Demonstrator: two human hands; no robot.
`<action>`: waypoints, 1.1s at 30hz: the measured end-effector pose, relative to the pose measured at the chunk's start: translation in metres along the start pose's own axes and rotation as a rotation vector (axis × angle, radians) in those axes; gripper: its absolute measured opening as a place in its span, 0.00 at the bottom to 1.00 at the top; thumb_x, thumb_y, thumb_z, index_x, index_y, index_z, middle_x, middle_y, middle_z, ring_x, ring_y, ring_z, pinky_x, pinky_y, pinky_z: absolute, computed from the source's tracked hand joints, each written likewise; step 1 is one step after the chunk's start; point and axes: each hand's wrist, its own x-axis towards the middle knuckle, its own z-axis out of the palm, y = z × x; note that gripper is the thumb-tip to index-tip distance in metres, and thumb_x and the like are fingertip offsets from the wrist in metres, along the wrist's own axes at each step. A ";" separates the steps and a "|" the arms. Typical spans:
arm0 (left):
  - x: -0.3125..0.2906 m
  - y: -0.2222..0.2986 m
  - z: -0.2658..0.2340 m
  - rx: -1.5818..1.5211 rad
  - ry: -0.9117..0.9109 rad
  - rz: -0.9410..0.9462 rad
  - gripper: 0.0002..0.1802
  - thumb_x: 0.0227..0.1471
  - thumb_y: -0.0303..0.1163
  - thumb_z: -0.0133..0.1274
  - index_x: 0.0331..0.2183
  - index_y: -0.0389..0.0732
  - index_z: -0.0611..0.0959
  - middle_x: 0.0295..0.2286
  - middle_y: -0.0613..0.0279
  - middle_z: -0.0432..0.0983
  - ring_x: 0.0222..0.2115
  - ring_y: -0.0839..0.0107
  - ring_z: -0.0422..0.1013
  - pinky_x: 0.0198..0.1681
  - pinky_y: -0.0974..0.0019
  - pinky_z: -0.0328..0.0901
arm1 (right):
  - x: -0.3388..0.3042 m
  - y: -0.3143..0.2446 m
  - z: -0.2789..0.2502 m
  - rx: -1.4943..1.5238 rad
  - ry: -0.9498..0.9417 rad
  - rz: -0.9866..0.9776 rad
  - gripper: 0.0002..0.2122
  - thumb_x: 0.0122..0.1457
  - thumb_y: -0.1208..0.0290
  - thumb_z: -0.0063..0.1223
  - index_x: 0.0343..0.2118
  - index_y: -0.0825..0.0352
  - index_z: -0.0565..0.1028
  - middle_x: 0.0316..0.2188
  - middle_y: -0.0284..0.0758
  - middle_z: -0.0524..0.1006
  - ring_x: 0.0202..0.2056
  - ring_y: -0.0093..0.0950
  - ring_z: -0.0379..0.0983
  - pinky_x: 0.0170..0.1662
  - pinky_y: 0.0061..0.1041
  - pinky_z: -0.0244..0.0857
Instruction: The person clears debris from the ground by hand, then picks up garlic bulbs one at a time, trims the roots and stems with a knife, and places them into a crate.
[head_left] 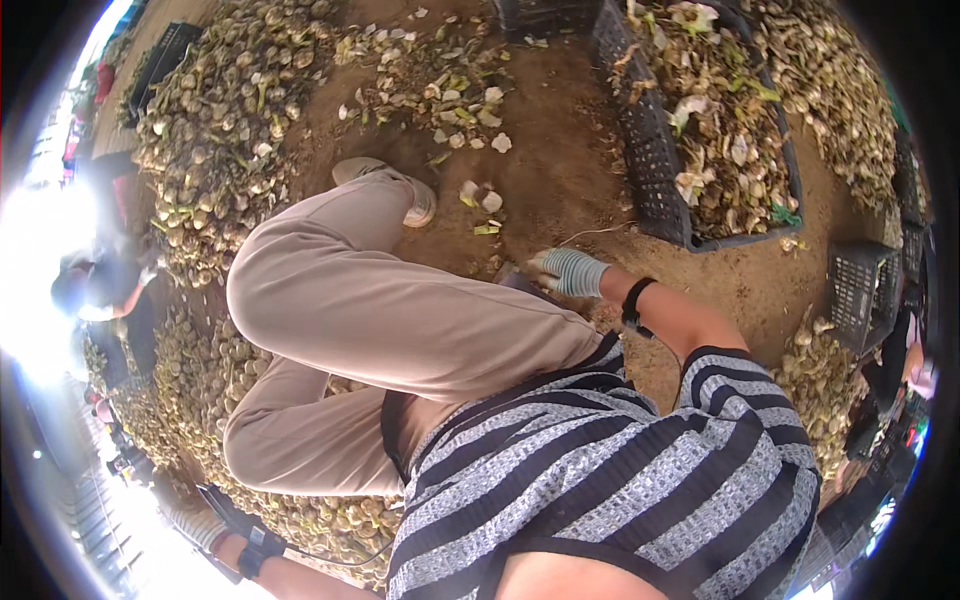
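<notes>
My right hand point(572, 273), in a striped glove with pale fingertips, is low beside my thigh, above the dirt floor. Its fingers curl down next to a dark object point(520, 281) that is mostly hidden by my leg; whether they grip it I cannot tell. At the lower left, my left hand point(198, 528) wears a similar glove and sits beside a dark, straight-edged object point(226, 508). Glare and the picture's rim hide its fingers. Garlic bulbs point(300, 525) lie heaped near that hand. A few loose pale garlic pieces point(490, 201) rest on the floor beyond my right hand.
A black plastic crate point(690, 215) full of garlic and husks stands at the upper right. Another crate point(864, 290) is farther right. Large garlic heaps point(235, 110) cover the left side; scattered garlic point(455, 85) lies ahead. Another person point(105, 285) is at the far left.
</notes>
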 end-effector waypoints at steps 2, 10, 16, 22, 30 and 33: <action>-0.011 0.001 -0.004 0.019 0.039 -0.010 0.21 0.55 0.40 0.46 0.48 0.43 0.71 0.44 0.64 0.68 0.47 0.69 0.64 0.51 0.62 0.60 | 0.014 -0.005 -0.006 -0.066 0.000 -0.058 0.15 0.55 0.68 0.46 0.45 0.68 0.72 0.43 0.46 0.73 0.45 0.45 0.68 0.48 0.38 0.62; -0.026 -0.010 0.007 0.091 0.112 -0.036 0.20 0.54 0.40 0.48 0.47 0.42 0.72 0.44 0.63 0.69 0.46 0.68 0.65 0.52 0.62 0.60 | 0.157 -0.013 -0.085 0.023 -0.141 0.065 0.11 0.56 0.65 0.47 0.36 0.65 0.75 0.39 0.43 0.76 0.38 0.40 0.71 0.41 0.33 0.66; -0.032 -0.026 0.016 0.171 0.119 -0.100 0.20 0.54 0.39 0.49 0.47 0.41 0.73 0.44 0.62 0.70 0.46 0.68 0.65 0.52 0.61 0.60 | 0.158 -0.029 -0.062 0.403 -0.288 -0.064 0.18 0.56 0.63 0.47 0.48 0.65 0.70 0.44 0.37 0.75 0.45 0.29 0.70 0.49 0.29 0.62; -0.026 -0.031 0.034 0.217 0.073 -0.128 0.20 0.54 0.39 0.50 0.46 0.40 0.74 0.44 0.61 0.70 0.46 0.68 0.66 0.53 0.61 0.60 | 0.145 -0.009 -0.006 0.096 -0.264 0.001 0.17 0.56 0.61 0.46 0.46 0.65 0.71 0.43 0.43 0.73 0.43 0.37 0.69 0.47 0.33 0.62; -0.035 -0.017 0.065 0.012 -0.057 -0.140 0.20 0.52 0.38 0.52 0.45 0.38 0.75 0.43 0.60 0.72 0.45 0.68 0.67 0.54 0.60 0.60 | 0.110 -0.031 -0.030 0.107 -0.421 0.010 0.15 0.55 0.61 0.50 0.41 0.67 0.71 0.39 0.41 0.75 0.41 0.35 0.70 0.45 0.31 0.63; -0.043 -0.012 0.080 -0.037 -0.179 -0.094 0.21 0.53 0.37 0.51 0.46 0.34 0.74 0.44 0.53 0.71 0.46 0.66 0.67 0.54 0.58 0.62 | 0.130 0.022 -0.014 0.242 -0.036 0.067 0.15 0.54 0.62 0.53 0.40 0.67 0.73 0.39 0.39 0.76 0.40 0.30 0.71 0.44 0.29 0.64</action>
